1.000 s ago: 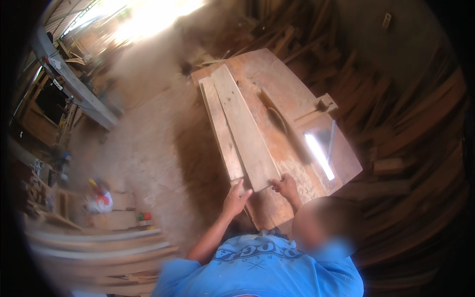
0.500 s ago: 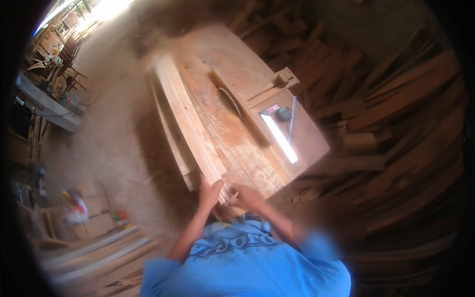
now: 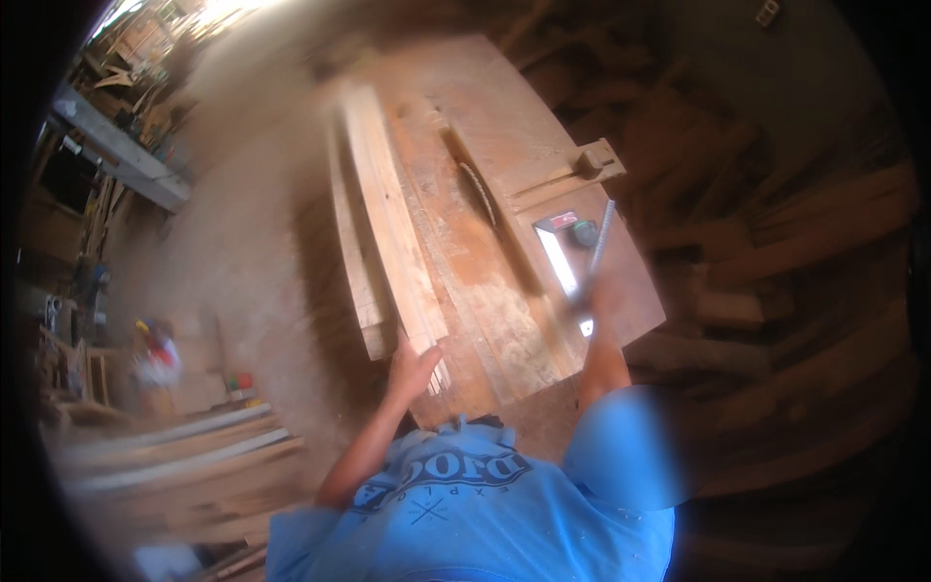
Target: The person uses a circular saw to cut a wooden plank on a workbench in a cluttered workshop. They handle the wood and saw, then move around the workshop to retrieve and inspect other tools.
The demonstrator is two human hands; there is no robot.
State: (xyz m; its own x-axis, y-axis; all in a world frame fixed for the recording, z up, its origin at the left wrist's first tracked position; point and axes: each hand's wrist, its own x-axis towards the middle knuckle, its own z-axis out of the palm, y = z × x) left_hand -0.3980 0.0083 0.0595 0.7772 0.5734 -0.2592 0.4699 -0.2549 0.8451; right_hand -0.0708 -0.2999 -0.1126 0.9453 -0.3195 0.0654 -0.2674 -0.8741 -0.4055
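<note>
My left hand (image 3: 415, 369) is closed around the near end of a stack of long pale wooden strips (image 3: 388, 213) on the table saw's top (image 3: 485, 330). Beside it, another long board (image 3: 354, 262) lies along the table's left edge. My right hand (image 3: 607, 299), smeared by motion, is over the table's right side. Its fingers are hard to make out, and a dark blur shows beside them. Near that hand lie a square (image 3: 558, 260) with a bright metal blade, a small round black-and-green object (image 3: 584, 233) and a thin grey rod (image 3: 603, 231).
A curved saw blade (image 3: 477, 194) rises from a slot in the tabletop, alongside a long strip. A wooden block (image 3: 589, 163) sits at the right edge. Lumber piles (image 3: 776, 252) fill the right side; more boards (image 3: 194, 451) lie at lower left.
My right hand has left the near end of the strips and moved right, to the square. My left hand stays on the strips. The whole view has shifted slightly.
</note>
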